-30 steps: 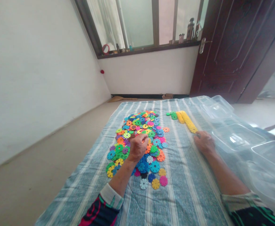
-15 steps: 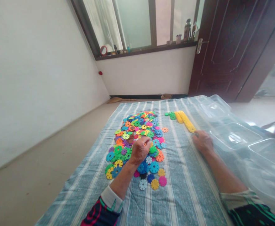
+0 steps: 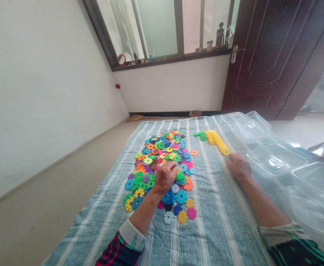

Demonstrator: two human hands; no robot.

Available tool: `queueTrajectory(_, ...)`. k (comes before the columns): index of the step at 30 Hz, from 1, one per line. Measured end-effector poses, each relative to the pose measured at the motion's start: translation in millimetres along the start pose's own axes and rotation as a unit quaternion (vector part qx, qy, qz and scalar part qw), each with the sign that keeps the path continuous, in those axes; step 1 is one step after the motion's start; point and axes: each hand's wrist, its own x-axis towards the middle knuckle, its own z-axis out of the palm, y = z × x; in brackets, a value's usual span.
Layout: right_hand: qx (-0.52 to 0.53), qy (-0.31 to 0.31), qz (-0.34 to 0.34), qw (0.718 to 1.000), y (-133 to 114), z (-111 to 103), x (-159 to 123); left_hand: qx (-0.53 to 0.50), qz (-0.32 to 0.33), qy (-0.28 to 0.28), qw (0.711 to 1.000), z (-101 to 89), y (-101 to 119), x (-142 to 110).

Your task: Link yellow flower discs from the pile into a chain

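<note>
A loose heap of notched plastic snowflake discs point(image 3: 181, 196) in many colours lies on the striped cloth. Over the middle of this heap is my left hand point(image 3: 165, 178), its fingers closed in a pinch; an orange bit shows by the fingertips, but I cannot make out what they hold. To the right, yellow snowflake discs point(image 3: 220, 143) are packed face to face in a long row, with a shorter yellow row and some green discs point(image 3: 203, 136) beyond it. My right hand point(image 3: 239, 168) rests on the cloth, fingers curled in and fingertips closed at the near end of the long yellow row.
Clear plastic boxes point(image 3: 278, 159) stand along the right side of the cloth-covered table point(image 3: 206, 236), close to my right forearm. Behind the table are a white wall, a window sill with small items and a thermos point(image 3: 220, 36), and a dark red door point(image 3: 267, 59).
Both hands stay in nearly the same place, with no visible change in their grip. The discs and boxes lie as before; the view has shifted only very slightly.
</note>
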Motion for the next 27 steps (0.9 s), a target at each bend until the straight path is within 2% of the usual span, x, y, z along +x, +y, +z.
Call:
queueTrajectory(8, 0.014, 0.021, -0.007, 1.0, 4.6, 6.7, 1.7, 0.0, -0.003, 0.006, 1.0, 1.1, -1.2, -0.5)
queueTrajectory(13, 0.034, 0.108, -0.036, 0.993, -1.1, 5.3, -0.6, -0.009, -0.007, 0.007, 1.0, 2.2, 2.1, -1.0)
queueTrajectory(15, 0.046, 0.14, -0.078, 0.986, -9.5, 1.2, -4.0, -0.008, -0.011, 0.004, 1.0, 3.3, 4.3, -1.7)
queueTrajectory(17, 0.06, 0.141, -0.134, 0.979, -21.5, -4.2, -9.4, -0.008, -0.012, 0.002, 1.0, 4.8, 7.0, -2.8)
queueTrajectory(22, 0.073, 0.061, -0.258, 0.961, -53.1, -17.0, -27.0, -0.031, 0.009, -0.009, 0.999, 10.3, 16.2, -7.5)
queueTrajectory(27, 0.123, 0.038, -0.365, 0.922, -80.1, -23.6, -49.9, -0.037, 0.031, -0.028, 0.998, 15.9, 28.3, -13.2)
